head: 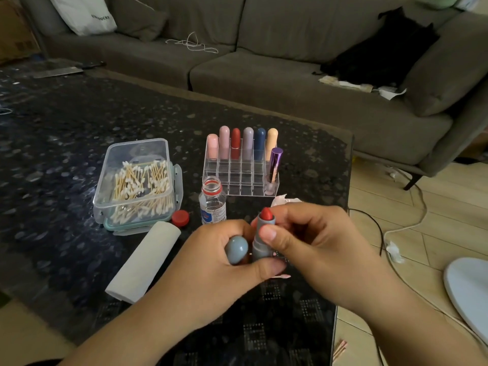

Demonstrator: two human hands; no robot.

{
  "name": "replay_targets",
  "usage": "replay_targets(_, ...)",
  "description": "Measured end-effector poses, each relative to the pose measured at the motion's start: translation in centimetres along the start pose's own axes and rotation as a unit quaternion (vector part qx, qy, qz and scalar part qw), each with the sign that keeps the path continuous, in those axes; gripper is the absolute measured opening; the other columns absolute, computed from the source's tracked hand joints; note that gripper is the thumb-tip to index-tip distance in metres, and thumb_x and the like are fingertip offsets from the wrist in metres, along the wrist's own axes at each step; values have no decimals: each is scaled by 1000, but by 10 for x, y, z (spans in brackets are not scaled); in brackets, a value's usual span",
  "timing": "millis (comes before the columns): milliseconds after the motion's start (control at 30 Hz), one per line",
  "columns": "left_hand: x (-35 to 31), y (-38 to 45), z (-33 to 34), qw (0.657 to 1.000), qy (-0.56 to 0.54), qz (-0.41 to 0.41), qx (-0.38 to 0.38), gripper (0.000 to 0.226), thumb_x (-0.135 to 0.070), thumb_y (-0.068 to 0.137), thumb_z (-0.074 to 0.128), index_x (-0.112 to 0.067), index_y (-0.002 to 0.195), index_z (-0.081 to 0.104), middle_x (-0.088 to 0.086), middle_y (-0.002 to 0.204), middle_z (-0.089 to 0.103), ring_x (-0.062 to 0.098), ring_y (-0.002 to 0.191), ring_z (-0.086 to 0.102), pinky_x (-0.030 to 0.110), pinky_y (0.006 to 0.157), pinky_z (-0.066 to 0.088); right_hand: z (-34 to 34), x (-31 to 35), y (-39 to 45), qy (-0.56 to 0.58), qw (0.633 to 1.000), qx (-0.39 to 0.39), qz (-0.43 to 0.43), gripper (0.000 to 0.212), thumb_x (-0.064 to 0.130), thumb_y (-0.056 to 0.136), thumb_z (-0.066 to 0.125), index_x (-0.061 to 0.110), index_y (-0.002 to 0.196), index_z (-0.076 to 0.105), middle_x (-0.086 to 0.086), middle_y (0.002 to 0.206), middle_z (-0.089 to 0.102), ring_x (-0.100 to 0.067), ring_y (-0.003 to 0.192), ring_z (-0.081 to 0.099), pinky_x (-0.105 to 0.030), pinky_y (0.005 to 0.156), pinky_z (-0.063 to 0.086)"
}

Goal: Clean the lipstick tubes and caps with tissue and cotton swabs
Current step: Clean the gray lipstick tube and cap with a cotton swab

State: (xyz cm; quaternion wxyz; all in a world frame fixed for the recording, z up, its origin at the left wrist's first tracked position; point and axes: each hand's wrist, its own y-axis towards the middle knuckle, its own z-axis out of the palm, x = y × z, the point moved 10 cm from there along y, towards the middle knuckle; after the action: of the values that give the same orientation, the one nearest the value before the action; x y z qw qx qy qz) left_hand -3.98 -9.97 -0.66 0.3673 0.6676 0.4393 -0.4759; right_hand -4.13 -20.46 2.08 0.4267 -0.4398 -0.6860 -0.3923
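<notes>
Sofa bag (lettering unreadable)

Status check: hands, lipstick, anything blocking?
Left hand grips grey cap. Right hand pinches open lipstick, red tip up. Uncapped bottle just behind; nothing blocking.

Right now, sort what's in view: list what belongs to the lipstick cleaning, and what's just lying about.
For the job: open grey lipstick, grey cap, cotton swabs, folded tissue, liquid bottle, lipstick rack.

Lying about: white bag, black cloth, cord.
</notes>
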Motion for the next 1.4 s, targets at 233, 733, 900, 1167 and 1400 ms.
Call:
replay_targets(233,-6,1,10,990,-73,6,117,19,-37,66,74,-20,67,65,0,63,64,10,62,60,24,60,48,9,9,2,94,993,54,-41,15,22,90,60,13,88,72,-7,83,71,-14,77,67,-21,73,52)
replay_targets(733,-9,-3,25,936,-227,-44,265,51,-47,65,78,-1,83,69,-11,62,58,2,51,44,10,50,37,16,15,1,180,981,50,-42,22,36,84,67,18,92,75,-2,73,71,-7,61,61,-15,61,49)
replay_targets(900,13,11,10,958,-248,-99,100,26,-24,69,80,-1,79,71,1,48,48,5,40,33,14,43,30,6,-9,4,61,998,-1,21,29,41,81,58,28,104,72,-1,102,71,-11,98,66,-21,84,52)
replay_targets(1167,17,15,11,923,-363,-120,48,30,-23,72,67,-1,93,66,2,55,44,10,49,38,22,52,37,9,-21,5,185,981,-34,41,29,39,82,56,21,100,71,-7,97,72,-22,96,66,-35,90,51)
replay_targets(1400,25,16,-13,848,-510,-126,-74,29,-31,95,35,-11,109,50,12,106,71,21,94,70,38,84,45,3,-9,3,12,998,-40,44,35,56,68,51,36,94,64,3,78,68,-5,63,61,-19,53,48)
